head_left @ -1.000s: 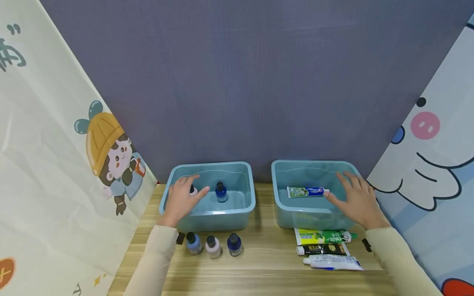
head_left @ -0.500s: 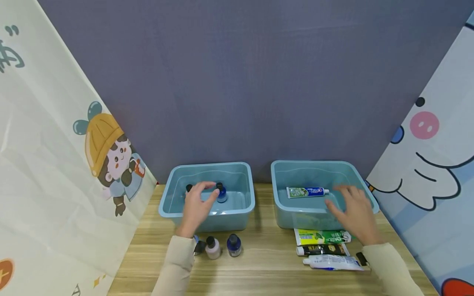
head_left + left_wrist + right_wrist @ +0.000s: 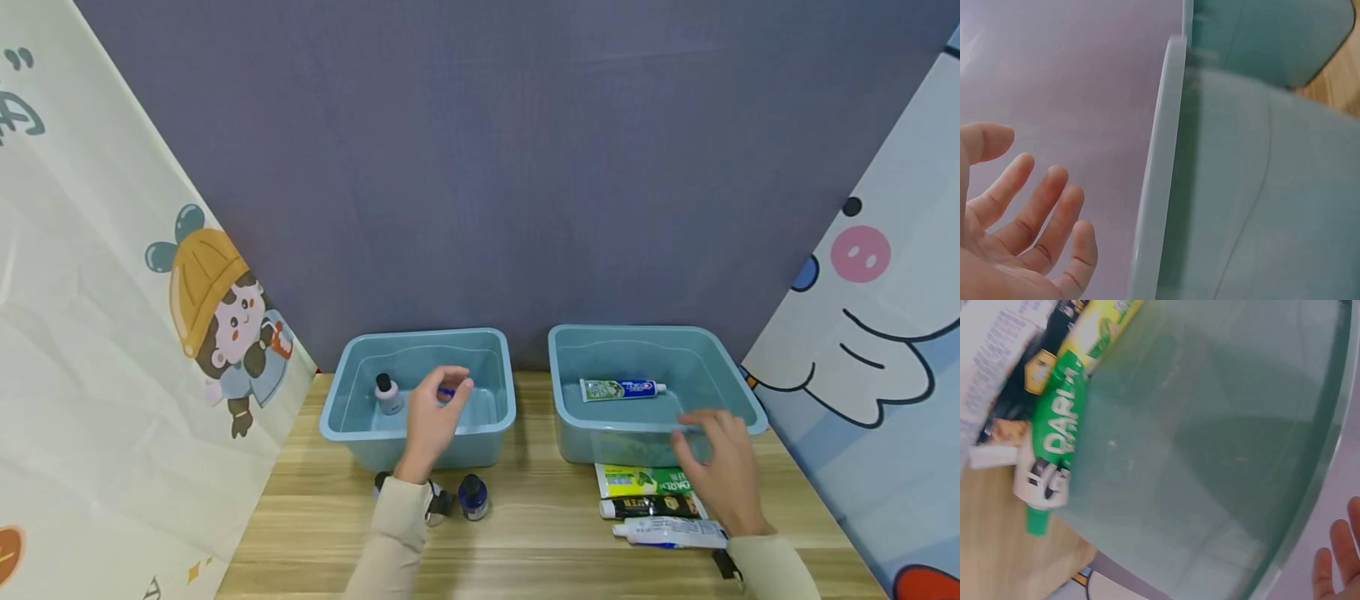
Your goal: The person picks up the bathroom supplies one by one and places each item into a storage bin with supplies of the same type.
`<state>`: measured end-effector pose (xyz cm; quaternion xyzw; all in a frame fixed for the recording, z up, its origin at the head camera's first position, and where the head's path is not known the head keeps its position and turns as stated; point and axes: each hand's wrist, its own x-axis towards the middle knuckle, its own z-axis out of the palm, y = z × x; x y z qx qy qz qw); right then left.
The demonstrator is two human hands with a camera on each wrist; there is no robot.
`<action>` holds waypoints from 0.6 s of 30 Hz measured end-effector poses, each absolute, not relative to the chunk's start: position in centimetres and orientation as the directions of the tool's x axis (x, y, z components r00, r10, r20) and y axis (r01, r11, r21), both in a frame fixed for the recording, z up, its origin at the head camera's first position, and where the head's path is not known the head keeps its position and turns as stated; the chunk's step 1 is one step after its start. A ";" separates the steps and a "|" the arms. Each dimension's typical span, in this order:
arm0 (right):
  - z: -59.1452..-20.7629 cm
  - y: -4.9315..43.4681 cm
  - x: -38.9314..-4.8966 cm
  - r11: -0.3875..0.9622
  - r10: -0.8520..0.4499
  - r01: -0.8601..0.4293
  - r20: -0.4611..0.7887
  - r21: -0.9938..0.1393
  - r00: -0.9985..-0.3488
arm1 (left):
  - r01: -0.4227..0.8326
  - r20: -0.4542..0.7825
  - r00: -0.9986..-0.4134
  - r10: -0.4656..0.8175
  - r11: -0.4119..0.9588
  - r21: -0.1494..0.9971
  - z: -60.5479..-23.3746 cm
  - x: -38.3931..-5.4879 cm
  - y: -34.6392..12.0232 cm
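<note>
Clearly, nothing is held by the relaxed left hand (image 3: 432, 425) or right hand (image 3: 723, 471). Bottles (image 3: 473, 498) before the left bin (image 3: 480, 450) could be toppled by a brushing sleeve (image 3: 393, 533); tubes (image 3: 649, 507) are laid before the right bin (image 3: 615, 446).

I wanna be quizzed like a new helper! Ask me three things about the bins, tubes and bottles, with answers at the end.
1. What lies inside the right bin?
2. True or false: the pale bottle in the left bin has a black cap.
3. Which tube on the table lies closest to the right bin? A) white tube B) black tube C) green and yellow tube

Key: 1. a toothpaste tube; 2. true; 3. C.
</note>
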<state>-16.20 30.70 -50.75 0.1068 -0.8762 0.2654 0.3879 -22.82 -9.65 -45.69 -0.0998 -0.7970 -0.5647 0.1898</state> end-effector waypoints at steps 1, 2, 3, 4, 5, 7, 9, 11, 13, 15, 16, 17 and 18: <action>-51.0 30.6 -16.0 0.838 0.030 -0.386 0.738 -0.386 -0.674 | 0.375 0.415 -0.908 -0.054 0.334 0.865 -45.8 -22.9 -9.3; -51.2 30.6 -15.9 0.838 0.041 -0.379 0.738 -0.392 -0.673 | 0.378 0.416 -0.908 -0.054 0.325 0.867 -45.8 -22.9 -8.9; -51.4 30.6 -15.8 0.840 0.051 -0.371 0.738 -0.397 -0.673 | 0.381 0.417 -0.907 -0.052 0.318 0.868 -45.9 -22.9 -8.6; -51.7 30.5 -15.6 0.841 0.057 -0.365 0.738 -0.398 -0.673 | 0.383 0.417 -0.907 -0.052 0.309 0.871 -45.9 -22.9 -8.2; -51.9 30.5 -15.5 0.841 0.063 -0.362 0.738 -0.401 -0.672 | 0.383 0.416 -0.908 -0.052 0.301 0.873 -46.0 -22.9 -7.9; -52.4 30.6 -15.2 0.838 0.072 -0.360 0.737 -0.410 -0.672 | 0.381 0.410 -0.911 -0.050 0.285 0.880 -46.1 -22.9 -7.2; -52.8 30.7 -14.9 0.832 0.074 -0.365 0.735 -0.419 -0.674 | 0.377 0.403 -0.914 -0.044 0.272 0.885 -46.1 -22.9 -6.6; -53.2 30.8 -14.6 0.830 0.078 -0.361 0.729 -0.426 -0.680 | 0.369 0.390 -0.920 -0.038 0.256 0.894 -46.1 -23.0 -6.0; -53.7 30.8 -14.2 0.835 0.086 -0.342 0.716 -0.431 -0.693 | 0.359 0.377 -0.926 -0.031 0.242 0.901 -46.2 -23.1 -5.4; -54.2 30.9 -13.9 0.838 0.094 -0.320 0.694 -0.442 -0.714 | 0.350 0.366 -0.930 -0.028 0.232 0.908 -46.2 -23.2 -4.8; -54.4 30.9 -13.7 0.842 0.096 -0.307 0.682 -0.444 -0.725 | 0.345 0.360 -0.933 -0.026 0.227 0.911 -46.2 -23.3 -4.5; -54.6 31.0 -13.5 0.842 0.096 -0.298 0.669 -0.450 -0.737 | 0.341 0.355 -0.935 -0.025 0.220 0.914 -46.2 -23.3 -4.2; -54.9 31.0 -13.4 0.842 0.092 -0.293 0.657 -0.453 -0.748 | 0.338 0.350 -0.936 -0.022 0.214 0.917 -46.2 -23.4 -3.9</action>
